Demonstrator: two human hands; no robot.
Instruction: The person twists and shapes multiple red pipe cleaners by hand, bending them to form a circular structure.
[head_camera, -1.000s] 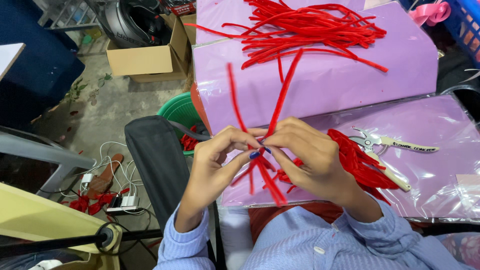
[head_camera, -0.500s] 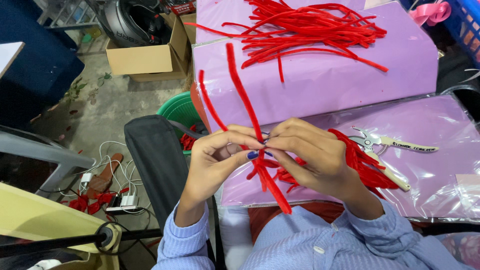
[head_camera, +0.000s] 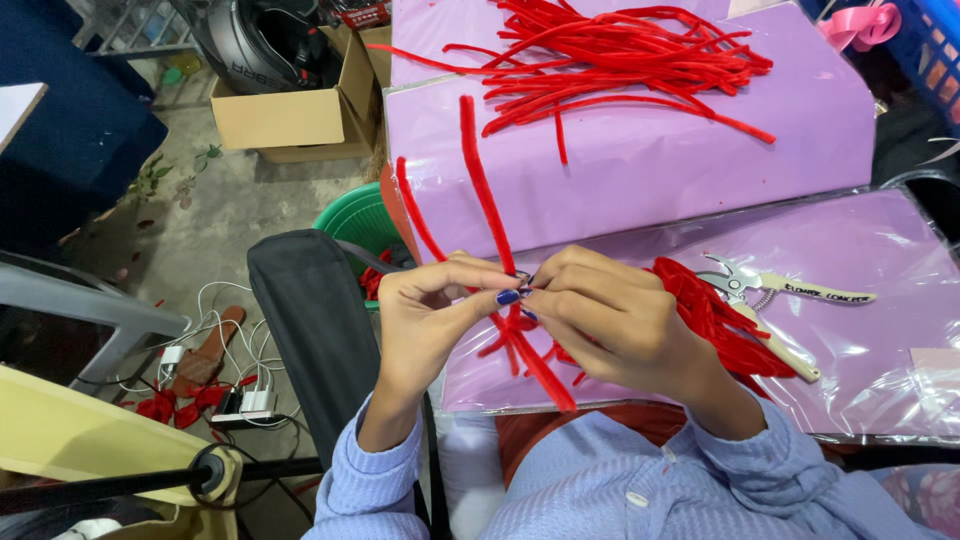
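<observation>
My left hand (head_camera: 435, 315) and my right hand (head_camera: 610, 320) meet fingertip to fingertip over the near purple sheet (head_camera: 900, 330). Both pinch a small bunch of red fuzzy stems (head_camera: 510, 330) where they cross. Two long stems (head_camera: 478, 170) rise from the pinch toward the upper left, and short ends stick out below my fingers. A bundle of red stems (head_camera: 720, 320) lies under my right hand.
A loose pile of red stems (head_camera: 620, 60) lies on the far purple sheet (head_camera: 800, 130). White-handled cutters (head_camera: 770, 300) rest right of my hands. On the floor to the left are a cardboard box (head_camera: 290, 120), a helmet (head_camera: 250, 45), a green basket (head_camera: 355, 220), a black chair back (head_camera: 310, 330) and cables (head_camera: 230, 400).
The long stems have swung from leaning right to leaning left above my hands. My fingers have stayed pinched together in about the same spot.
</observation>
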